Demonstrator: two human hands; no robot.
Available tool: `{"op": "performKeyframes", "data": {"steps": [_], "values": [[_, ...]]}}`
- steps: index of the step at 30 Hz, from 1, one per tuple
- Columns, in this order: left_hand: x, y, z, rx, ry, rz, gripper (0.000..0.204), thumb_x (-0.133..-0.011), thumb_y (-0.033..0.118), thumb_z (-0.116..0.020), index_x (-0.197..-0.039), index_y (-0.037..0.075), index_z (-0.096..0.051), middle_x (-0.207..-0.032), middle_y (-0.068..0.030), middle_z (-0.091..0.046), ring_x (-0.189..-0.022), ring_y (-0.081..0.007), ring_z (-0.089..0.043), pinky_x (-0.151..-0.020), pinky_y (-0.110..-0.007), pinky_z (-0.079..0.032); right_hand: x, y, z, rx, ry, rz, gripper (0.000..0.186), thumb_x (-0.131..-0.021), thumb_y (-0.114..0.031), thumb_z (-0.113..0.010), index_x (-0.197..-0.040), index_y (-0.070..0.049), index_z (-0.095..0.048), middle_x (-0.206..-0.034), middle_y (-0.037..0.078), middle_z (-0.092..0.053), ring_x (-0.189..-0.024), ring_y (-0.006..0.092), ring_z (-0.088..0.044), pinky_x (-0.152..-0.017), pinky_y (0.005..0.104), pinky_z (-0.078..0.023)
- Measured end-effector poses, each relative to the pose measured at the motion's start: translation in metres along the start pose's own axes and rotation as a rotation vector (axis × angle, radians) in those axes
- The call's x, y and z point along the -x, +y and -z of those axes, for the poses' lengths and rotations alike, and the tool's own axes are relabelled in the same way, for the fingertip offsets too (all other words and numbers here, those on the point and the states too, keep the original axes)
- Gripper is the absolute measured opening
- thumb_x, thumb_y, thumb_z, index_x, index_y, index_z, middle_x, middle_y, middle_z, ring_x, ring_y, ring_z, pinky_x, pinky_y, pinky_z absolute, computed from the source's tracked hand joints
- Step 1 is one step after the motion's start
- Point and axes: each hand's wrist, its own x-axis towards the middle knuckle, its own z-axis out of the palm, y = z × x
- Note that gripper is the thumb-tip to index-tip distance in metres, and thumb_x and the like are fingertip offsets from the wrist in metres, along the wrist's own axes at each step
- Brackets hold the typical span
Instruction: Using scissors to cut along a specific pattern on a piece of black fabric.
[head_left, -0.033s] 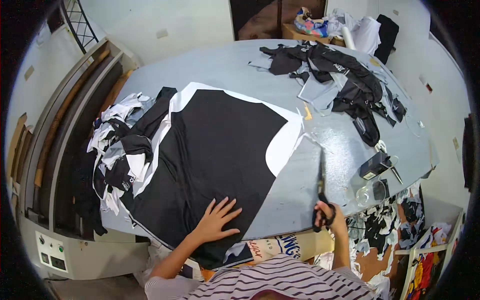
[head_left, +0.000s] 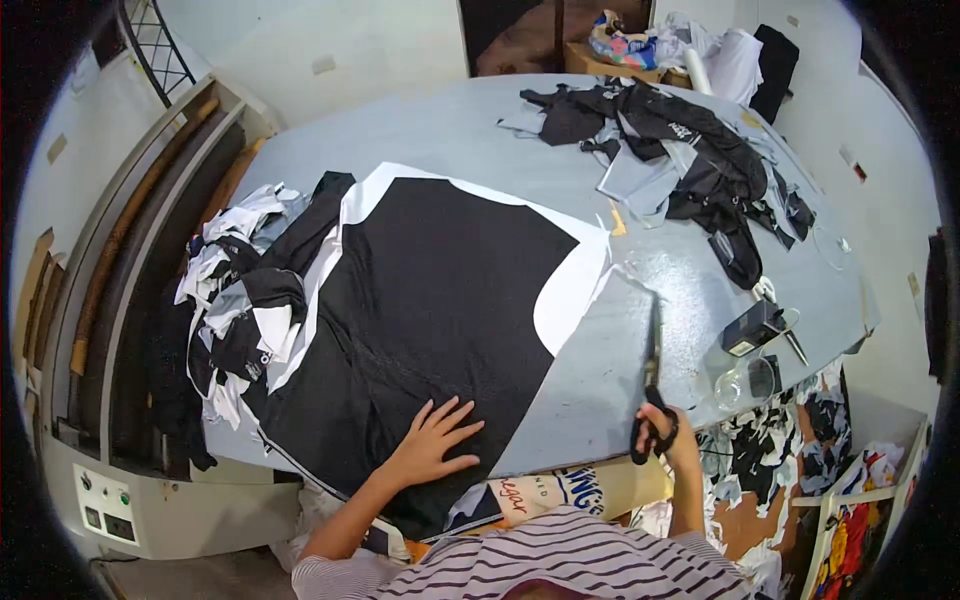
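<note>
A large black fabric panel [head_left: 450,270] lies flat on the grey table, over white material [head_left: 565,310] that shows along its edges. Toward the panel's near end, my left hand [head_left: 440,445] rests palm down with fingers spread, holding nothing. My right hand [head_left: 672,432] is closed round the black handles of a pair of long scissors [head_left: 654,345]. Their blades point away from me over bare table, to the right of the panel and apart from it. The panel's near edge hangs toward my body.
Black and white garment pieces [head_left: 250,305] are heaped at the table's left edge; another dark heap [head_left: 700,150] lies far right. A black box [head_left: 752,330] and a clear glass [head_left: 738,383] stand on the right. Fabric scraps [head_left: 760,455] litter the floor below the table [head_left: 380,120].
My right hand and the scissors have shifted slightly to the right, and the blades look a little less spread from the hand. My left hand stays on the black panel.
</note>
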Motion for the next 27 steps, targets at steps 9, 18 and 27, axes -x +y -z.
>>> {"op": "performKeyframes", "data": {"steps": [9,18,27], "values": [[-0.13,-0.019,0.005,0.177,0.128,-0.065,0.052,-0.087,0.039,-0.055,-0.129,0.008,-0.048,-0.137,-0.0133,-0.042,-0.131,-0.0292,-0.034,-0.108,-0.047,-0.024,0.066,0.025,-0.014,0.118,-0.11,-0.022,0.015,-0.083,-0.01,-0.061,-0.088,0.003,-0.055,-0.061,0.008,-0.059,-0.051,0.0155,-0.059,-0.047,0.0256,-0.045],[-0.166,-0.036,-0.013,-0.081,-0.05,-0.036,0.111,-0.064,0.079,-0.052,-0.143,0.007,-0.022,-0.149,-0.0146,-0.018,-0.139,-0.0291,-0.011,-0.108,-0.06,-0.004,0.068,0.017,0.025,0.447,-0.576,-0.279,0.032,-0.09,-0.031,-0.056,-0.101,-0.003,-0.047,-0.068,0.002,-0.05,-0.062,0.0103,-0.054,-0.054,0.0243,-0.044],[-0.163,-0.039,-0.022,-0.053,0.077,-0.062,0.12,-0.063,0.08,-0.052,-0.143,-0.001,-0.014,-0.149,-0.0147,-0.019,-0.139,-0.0276,-0.013,-0.109,-0.057,-0.003,0.014,-0.016,0.017,0.573,-0.724,-0.258,0.041,-0.092,-0.045,-0.049,-0.092,-0.004,-0.047,-0.065,0.001,-0.051,-0.058,0.0103,-0.053,-0.051,0.0246,-0.042]]}}
